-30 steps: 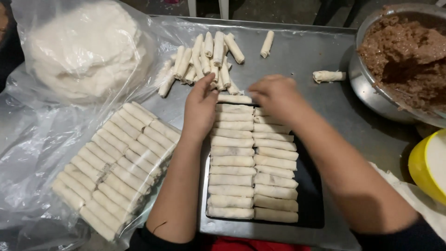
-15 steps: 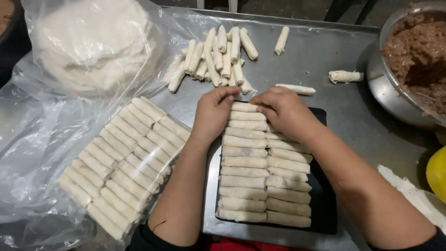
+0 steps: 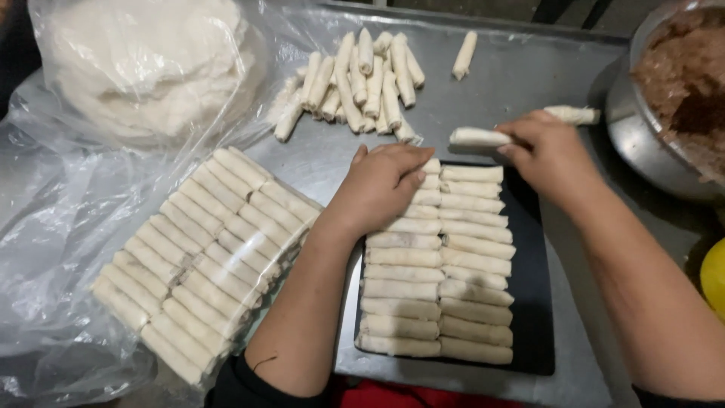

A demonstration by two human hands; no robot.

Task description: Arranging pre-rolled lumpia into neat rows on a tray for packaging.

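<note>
- While I look down from the head camera, my left hand point(image 3: 381, 185) lies flat, fingers pressed together, on the top of the left column of rolls point(image 3: 400, 291) in the black tray point(image 3: 532, 317).
- My right hand point(image 3: 547, 155) reaches past the tray's top edge, its fingers closing on a loose roll point(image 3: 477, 137) that lies on the table just above the right column; the grip itself is partly hidden.
- Both columns sit side by side in the tray, the rolls lying crosswise and touching.
- Under everything is a grey metal table point(image 3: 521, 72), dull and slightly smeared.
- A heap of loose rolls point(image 3: 362, 83) lies further up the table, with one single roll point(image 3: 465, 54) apart to its right and another roll point(image 3: 574, 115) near the bowl.
- At my left, a wrapped pack of rolls point(image 3: 200, 257) rests on crumpled clear plastic point(image 3: 53, 227), and a bag of pale wrappers point(image 3: 147, 64) sits behind it.
- At the right edge stands a metal bowl point(image 3: 642, 147) of brown filling point(image 3: 683, 83), and a yellow thing point(image 3: 714, 276) shows below it.
</note>
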